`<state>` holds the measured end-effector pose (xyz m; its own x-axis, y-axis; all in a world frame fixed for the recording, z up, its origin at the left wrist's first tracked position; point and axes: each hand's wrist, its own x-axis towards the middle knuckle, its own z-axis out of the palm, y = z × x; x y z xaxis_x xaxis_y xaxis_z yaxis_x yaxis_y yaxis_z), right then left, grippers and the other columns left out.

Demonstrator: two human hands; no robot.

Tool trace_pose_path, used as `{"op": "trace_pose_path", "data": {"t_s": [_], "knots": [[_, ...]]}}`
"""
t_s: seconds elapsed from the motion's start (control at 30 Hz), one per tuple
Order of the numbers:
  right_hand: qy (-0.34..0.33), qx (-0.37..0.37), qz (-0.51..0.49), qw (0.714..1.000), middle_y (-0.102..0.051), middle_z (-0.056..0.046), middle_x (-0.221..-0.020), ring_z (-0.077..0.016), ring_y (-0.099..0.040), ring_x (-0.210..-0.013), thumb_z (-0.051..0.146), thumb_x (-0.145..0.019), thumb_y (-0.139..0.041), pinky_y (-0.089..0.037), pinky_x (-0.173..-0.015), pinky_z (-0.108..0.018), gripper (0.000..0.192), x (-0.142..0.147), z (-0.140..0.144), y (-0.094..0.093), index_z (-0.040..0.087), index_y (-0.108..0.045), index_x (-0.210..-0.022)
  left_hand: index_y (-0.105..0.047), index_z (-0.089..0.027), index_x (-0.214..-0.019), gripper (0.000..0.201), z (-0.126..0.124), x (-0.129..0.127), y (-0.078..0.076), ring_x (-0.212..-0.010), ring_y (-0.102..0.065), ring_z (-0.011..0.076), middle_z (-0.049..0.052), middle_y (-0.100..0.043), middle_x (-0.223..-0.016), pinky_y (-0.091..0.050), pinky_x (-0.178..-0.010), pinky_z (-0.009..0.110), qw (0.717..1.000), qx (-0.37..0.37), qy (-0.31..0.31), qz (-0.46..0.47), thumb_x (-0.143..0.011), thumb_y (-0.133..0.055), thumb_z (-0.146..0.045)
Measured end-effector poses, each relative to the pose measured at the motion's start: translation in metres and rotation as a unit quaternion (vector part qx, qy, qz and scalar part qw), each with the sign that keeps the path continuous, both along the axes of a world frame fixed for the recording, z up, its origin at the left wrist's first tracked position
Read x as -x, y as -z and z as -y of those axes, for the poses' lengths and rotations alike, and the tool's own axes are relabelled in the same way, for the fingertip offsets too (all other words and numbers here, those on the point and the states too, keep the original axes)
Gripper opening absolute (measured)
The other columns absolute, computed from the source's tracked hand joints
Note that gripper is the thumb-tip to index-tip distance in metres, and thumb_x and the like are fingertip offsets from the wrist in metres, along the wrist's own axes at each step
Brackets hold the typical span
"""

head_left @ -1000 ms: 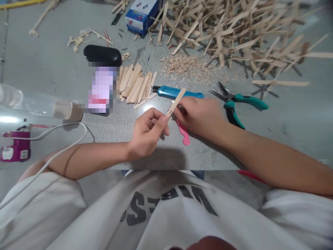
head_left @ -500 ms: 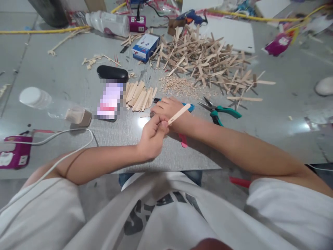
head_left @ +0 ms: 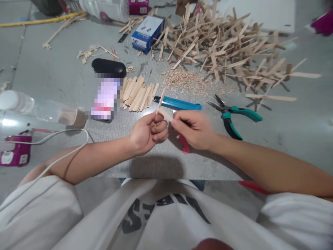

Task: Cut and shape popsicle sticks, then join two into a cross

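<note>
Your left hand [head_left: 147, 133] pinches one flat pale wooden craft stick [head_left: 160, 101] at its lower end, so it stands tilted up and away from you. Your right hand [head_left: 194, 129] is closed, fingertips pinching a second short pale wooden stick piece [head_left: 165, 114] that meets the first stick right at your left fingertips. Can't tell whether the two are joined or just touching.

Progress, judging from the layout: a neat row of trimmed pale wooden sticks [head_left: 137, 92] lies just beyond your left hand, with a patch of pale wood shavings [head_left: 186, 79] beyond your right hand, so a batch looks already cut. The big loose heap of uncut wooden sticks [head_left: 223, 45] further out suggests plenty left.

Tools near you:
- long blue utility knife [head_left: 179, 103], just beyond both hands
- teal-handled pliers [head_left: 234, 114], to the right of your right hand
- pink plastic piece [head_left: 184, 145], partly under your right hand

The surface is a grey speckled desk [head_left: 47, 73], cluttered. Left of your left hand are a blurred phone screen [head_left: 105, 99], a black oval case [head_left: 108, 67], a clear plastic bottle lying on its side [head_left: 33, 111], a white cable [head_left: 59, 139] and a magenta power block [head_left: 13, 152]. A blue-and-white small carton [head_left: 147, 32] sits far beyond. Room beyond the desk isn't visible.
</note>
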<state>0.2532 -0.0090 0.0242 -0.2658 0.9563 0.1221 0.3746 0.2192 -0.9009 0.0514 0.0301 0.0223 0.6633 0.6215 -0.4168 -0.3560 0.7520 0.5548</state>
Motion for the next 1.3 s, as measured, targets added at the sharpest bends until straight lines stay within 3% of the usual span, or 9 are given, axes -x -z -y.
{"op": "trace_pose_path", "data": {"t_s": [0.1, 0.3, 0.53, 0.7, 0.83, 0.93, 1.03, 1.17, 1.3], "knots": [[-0.014, 0.023, -0.018, 0.999, -0.045, 0.005, -0.056, -0.0158, -0.04, -0.055, 0.062, -0.113, -0.067, -0.037, -0.062, -0.037, 0.061, 0.0, -0.001, 0.004, 0.029, -0.046, -0.066, -0.035, -0.026, -0.072, 0.051, -0.004, -0.001, -0.003, -0.04, -0.022, 0.0076, -0.01, -0.023, -0.053, -0.035, -0.049, 0.022, 0.999, 0.041, 0.033, -0.007, -0.119, -0.052, -0.04], [0.001, 0.029, -0.039, 0.999, -0.045, 0.004, -0.057, -0.0158, -0.04, -0.056, 0.048, -0.11, -0.066, -0.037, -0.062, -0.038, 0.056, -0.005, -0.001, 0.008, 0.029, -0.041, -0.064, -0.037, -0.025, -0.075, 0.042, -0.006, 0.003, -0.003, -0.042, -0.027, 0.0081, -0.008, -0.028, -0.055, -0.042, -0.054, 0.022, 0.997, 0.048, 0.059, -0.012, -0.114, -0.05, -0.031], [0.014, 0.024, -0.042, 0.999, -0.04, 0.005, -0.057, -0.0148, -0.035, -0.055, 0.036, -0.104, -0.068, -0.035, -0.061, -0.037, 0.05, -0.005, -0.002, 0.009, 0.029, -0.039, -0.064, -0.046, -0.025, -0.079, 0.033, -0.007, 0.008, -0.002, -0.042, -0.025, 0.0076, -0.01, -0.027, -0.054, -0.035, -0.051, 0.022, 0.996, -0.007, 0.092, -0.017, -0.108, -0.061, -0.028], [-0.039, 0.018, -0.069, 0.997, -0.046, 0.005, -0.061, -0.0155, -0.038, -0.056, 0.032, -0.106, -0.069, -0.032, -0.058, -0.037, 0.046, -0.013, -0.008, 0.011, 0.029, -0.047, -0.066, -0.054, -0.025, -0.082, 0.041, -0.003, 0.008, 0.002, -0.044, -0.019, 0.0076, -0.013, -0.021, -0.054, -0.025, -0.049, 0.024, 0.991, -0.055, 0.12, -0.011, -0.112, -0.072, -0.046], [-0.029, -0.017, -0.076, 0.997, -0.062, 0.001, -0.071, -0.0189, -0.055, -0.066, 0.043, -0.114, -0.072, -0.044, -0.067, -0.039, 0.042, -0.015, -0.006, 0.014, 0.029, -0.063, -0.076, -0.056, -0.025, -0.084, 0.054, 0.004, 0.005, 0.007, -0.045, -0.021, 0.007, -0.012, -0.029, -0.054, -0.022, -0.048, 0.025, 0.982, -0.173, 0.072, -0.014, -0.105, -0.086, -0.066], [0.007, -0.037, -0.048, 0.998, -0.076, -0.003, -0.084, -0.0226, -0.067, -0.079, 0.056, -0.118, -0.072, -0.055, -0.078, -0.042, 0.04, -0.012, -0.004, 0.018, 0.03, -0.076, -0.089, -0.062, -0.025, -0.087, 0.059, 0.01, 0.004, 0.011, -0.047, -0.026, 0.0083, -0.011, -0.037, -0.055, -0.02, -0.047, 0.027, 0.957, -0.274, 0.017, -0.091, -0.103, -0.085, -0.077], [0.025, -0.083, -0.048, 0.995, -0.081, -0.004, -0.089, -0.0237, -0.072, -0.081, 0.061, -0.117, -0.072, -0.06, -0.079, -0.043, 0.039, -0.011, -0.006, 0.026, 0.031, -0.081, -0.094, -0.068, -0.024, -0.09, 0.06, 0.014, 0.006, 0.015, -0.051, -0.033, 0.0092, -0.008, -0.045, -0.062, -0.023, -0.048, 0.029, 0.931, -0.334, -0.018, -0.144, -0.105, -0.081, -0.08], [0.029, -0.151, -0.079, 0.985, -0.084, -0.004, -0.091, -0.0241, -0.076, -0.084, 0.05, -0.116, -0.079, -0.065, -0.08, -0.044, 0.025, -0.012, -0.011, 0.039, 0.032, -0.084, -0.099, -0.07, -0.022, -0.095, 0.052, 0.016, 0.009, 0.024, -0.056, -0.04, 0.0097, -0.006, -0.051, -0.068, -0.031, -0.052, 0.029, 0.915, -0.377, -0.02, -0.144, -0.112, -0.076, -0.071], [0.047, -0.167, -0.096, 0.98, -0.084, -0.003, -0.093, -0.023, -0.077, -0.083, 0.039, -0.115, -0.08, -0.063, -0.075, -0.042, 0.012, -0.012, -0.01, 0.044, 0.033, -0.087, -0.108, -0.067, -0.024, -0.098, 0.043, 0.015, 0.009, 0.03, -0.053, -0.038, 0.0101, -0.007, -0.048, -0.066, -0.03, -0.05, 0.029, 0.924, -0.359, -0.014, -0.135, -0.116, -0.071, -0.063]]}}
